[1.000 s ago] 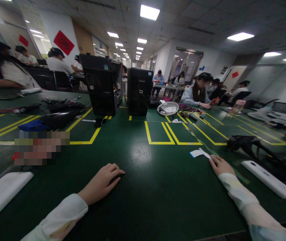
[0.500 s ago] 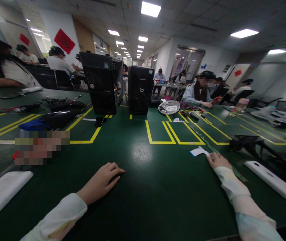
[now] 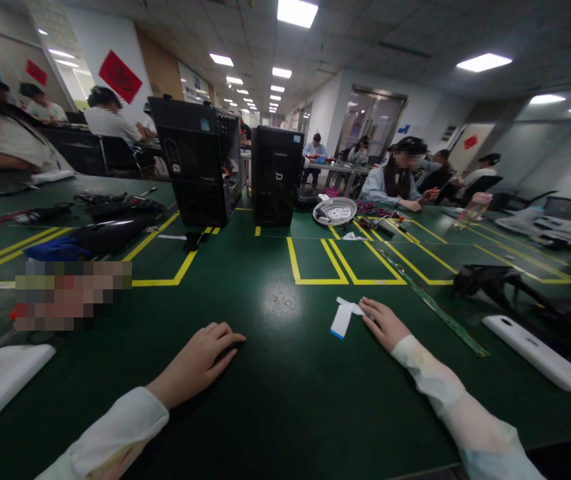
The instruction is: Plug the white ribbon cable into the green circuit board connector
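On the green table [image 3: 275, 380], my left hand [image 3: 200, 363] lies with its fingers apart and nothing in it. Across from it, my right hand [image 3: 384, 324] pinches one end of a white flat cable [image 3: 341, 320] between thumb and fingers. The cable has a blue tip and is bent, its blue end pointing toward me. To the right of my right hand lies a long narrow green circuit strip [image 3: 438, 307], slanting across the table.
Two black computer towers [image 3: 193, 167] [image 3: 274, 175] stand at the back, beside a white round basket [image 3: 335, 212]. White oblong cases lie left [image 3: 8, 383] and right [image 3: 535, 350]. A person [image 3: 400, 177] sits at the far side.
My right hand has moved left with the white flat cable, away from the green strip, which is now uncovered. The cable has turned. My left hand has stayed in place.
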Motion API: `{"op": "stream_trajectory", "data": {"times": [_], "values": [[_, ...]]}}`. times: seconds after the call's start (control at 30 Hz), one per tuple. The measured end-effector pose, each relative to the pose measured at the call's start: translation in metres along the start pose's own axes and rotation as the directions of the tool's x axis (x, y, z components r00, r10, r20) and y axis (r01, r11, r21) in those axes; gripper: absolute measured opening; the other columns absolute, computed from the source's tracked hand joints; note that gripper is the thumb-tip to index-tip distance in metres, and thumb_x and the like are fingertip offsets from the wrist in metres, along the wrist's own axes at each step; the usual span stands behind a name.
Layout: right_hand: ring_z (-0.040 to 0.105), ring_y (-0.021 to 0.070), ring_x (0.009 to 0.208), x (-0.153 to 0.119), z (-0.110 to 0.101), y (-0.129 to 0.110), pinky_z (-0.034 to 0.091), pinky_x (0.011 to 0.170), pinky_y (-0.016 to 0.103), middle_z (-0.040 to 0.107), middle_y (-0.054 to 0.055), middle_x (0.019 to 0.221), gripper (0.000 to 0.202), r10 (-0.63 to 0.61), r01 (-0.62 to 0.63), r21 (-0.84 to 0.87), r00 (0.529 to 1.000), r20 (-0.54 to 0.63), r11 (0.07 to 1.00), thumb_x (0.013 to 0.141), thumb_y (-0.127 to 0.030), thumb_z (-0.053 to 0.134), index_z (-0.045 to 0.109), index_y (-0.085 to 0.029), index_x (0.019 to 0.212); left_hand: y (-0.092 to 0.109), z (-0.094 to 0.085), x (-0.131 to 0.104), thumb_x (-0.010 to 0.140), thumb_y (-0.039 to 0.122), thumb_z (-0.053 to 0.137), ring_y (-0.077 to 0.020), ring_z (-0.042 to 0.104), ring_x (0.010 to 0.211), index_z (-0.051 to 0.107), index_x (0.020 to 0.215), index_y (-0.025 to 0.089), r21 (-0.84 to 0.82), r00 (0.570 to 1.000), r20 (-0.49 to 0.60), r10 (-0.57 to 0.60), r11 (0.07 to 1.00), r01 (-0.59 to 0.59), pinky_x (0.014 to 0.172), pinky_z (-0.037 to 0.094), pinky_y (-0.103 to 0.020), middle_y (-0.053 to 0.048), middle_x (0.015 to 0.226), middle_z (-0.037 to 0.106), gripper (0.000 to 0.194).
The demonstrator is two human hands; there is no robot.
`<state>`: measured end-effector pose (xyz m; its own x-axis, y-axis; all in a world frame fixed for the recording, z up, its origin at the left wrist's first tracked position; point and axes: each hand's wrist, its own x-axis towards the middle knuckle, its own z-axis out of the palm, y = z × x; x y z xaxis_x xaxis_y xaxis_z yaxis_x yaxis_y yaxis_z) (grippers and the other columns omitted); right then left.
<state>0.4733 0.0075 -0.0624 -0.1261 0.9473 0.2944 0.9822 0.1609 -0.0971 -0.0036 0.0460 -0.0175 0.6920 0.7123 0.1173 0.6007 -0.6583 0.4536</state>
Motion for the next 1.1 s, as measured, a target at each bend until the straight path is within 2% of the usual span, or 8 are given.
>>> {"op": "stream_trajectory", "data": {"times": [0.17, 0.37, 0.63, 0.73, 0.8, 0.93, 1.0, 1.1], "values": [[0.048, 0.0233, 0.122, 0.018, 0.007, -0.102, 0.042, 0.101, 0.044, 0.053, 0.015, 0.130, 0.043, -0.365, 0.365, 0.187, 0.930, -0.039, 0.912, 0.097, -0.037, 0.032, 0.054, -0.016, 0.128, -0.007, -0.002, 0.005, 0.094, 0.035, 0.039, -0.0195, 0.058, 0.096, 0.062, 0.112, 0.026, -0.020, 0.997, -0.053, -0.051, 0.999, 0.050, 0.083, 0.048, -0.035, -0.003, 0.103, 0.064, 0.031], [0.046, 0.0241, 0.120, 0.030, 0.006, -0.203, 0.041, 0.099, 0.043, 0.050, 0.013, 0.134, 0.042, -0.557, 0.526, 0.315, 0.830, 0.010, 0.790, 0.093, -0.037, 0.044, 0.050, -0.019, 0.130, -0.028, -0.008, 0.017, 0.092, 0.036, 0.039, -0.0196, 0.062, 0.097, 0.066, 0.100, 0.022, -0.042, 0.966, -0.161, -0.204, 0.979, 0.200, 0.086, 0.048, -0.035, -0.004, 0.101, 0.068, 0.031], [0.040, 0.0247, 0.126, 0.032, 0.008, -0.260, 0.035, 0.105, 0.043, 0.044, 0.011, 0.141, 0.052, -0.659, 0.601, 0.382, 0.752, 0.027, 0.702, 0.092, -0.047, 0.044, 0.044, -0.020, 0.136, -0.052, -0.011, 0.038, 0.090, 0.040, 0.037, -0.0204, 0.062, 0.099, 0.066, 0.100, 0.022, -0.045, 0.963, -0.165, -0.213, 0.977, 0.208, 0.089, 0.047, -0.035, -0.004, 0.106, 0.069, 0.036], [0.039, 0.0226, 0.129, 0.041, 0.012, -0.239, 0.035, 0.106, 0.041, 0.041, 0.011, 0.144, 0.054, -0.655, 0.619, 0.351, 0.755, -0.019, 0.703, 0.092, -0.047, 0.042, 0.041, -0.020, 0.139, -0.054, -0.013, 0.037, 0.089, 0.041, 0.038, -0.0210, 0.063, 0.099, 0.067, 0.101, 0.022, -0.050, 0.967, -0.151, -0.207, 0.978, 0.201, 0.088, 0.048, -0.035, -0.004, 0.105, 0.069, 0.036], [0.038, 0.0218, 0.130, 0.054, 0.015, -0.205, 0.035, 0.106, 0.041, 0.042, 0.010, 0.144, 0.052, -0.567, 0.557, 0.257, 0.822, -0.039, 0.790, 0.093, -0.045, 0.041, 0.043, -0.020, 0.138, -0.053, -0.015, 0.035, 0.089, 0.041, 0.039, -0.0210, 0.063, 0.099, 0.067, 0.102, 0.023, -0.055, 0.970, -0.136, -0.201, 0.979, 0.195, 0.087, 0.049, -0.034, -0.004, 0.105, 0.069, 0.035], [0.046, 0.0243, 0.124, 0.081, 0.015, -0.096, 0.039, 0.103, 0.042, 0.050, 0.012, 0.135, 0.042, -0.141, 0.145, 0.030, 0.984, -0.108, 0.989, 0.089, -0.038, 0.045, 0.058, -0.019, 0.124, -0.051, -0.019, 0.031, 0.089, 0.040, 0.039, -0.0209, 0.063, 0.098, 0.066, 0.103, 0.023, -0.066, 0.973, -0.113, -0.199, 0.979, 0.193, 0.086, 0.049, -0.035, -0.003, 0.105, 0.068, 0.035], [0.046, 0.0311, 0.122, 0.081, 0.008, -0.033, 0.039, 0.101, 0.049, 0.052, 0.018, 0.130, 0.042, 0.091, -0.096, -0.018, 0.980, -0.179, 0.995, 0.087, -0.034, 0.045, 0.060, -0.012, 0.120, -0.051, -0.019, 0.031, 0.090, 0.039, 0.039, -0.0210, 0.062, 0.099, 0.066, 0.105, 0.023, -0.069, 0.974, -0.106, -0.201, 0.978, 0.194, 0.087, 0.049, -0.036, -0.004, 0.105, 0.068, 0.035], [0.045, 0.0376, 0.121, 0.058, -0.007, 0.050, 0.038, 0.099, 0.055, 0.052, 0.023, 0.125, 0.044, 0.404, -0.435, -0.060, 0.872, -0.276, 0.899, 0.084, -0.031, 0.043, 0.061, -0.007, 0.116, -0.051, -0.018, 0.031, 0.090, 0.039, 0.039, -0.0210, 0.062, 0.099, 0.065, 0.106, 0.023, -0.073, 0.974, -0.097, -0.205, 0.977, 0.199, 0.086, 0.049, -0.036, -0.004, 0.106, 0.067, 0.035]]}}
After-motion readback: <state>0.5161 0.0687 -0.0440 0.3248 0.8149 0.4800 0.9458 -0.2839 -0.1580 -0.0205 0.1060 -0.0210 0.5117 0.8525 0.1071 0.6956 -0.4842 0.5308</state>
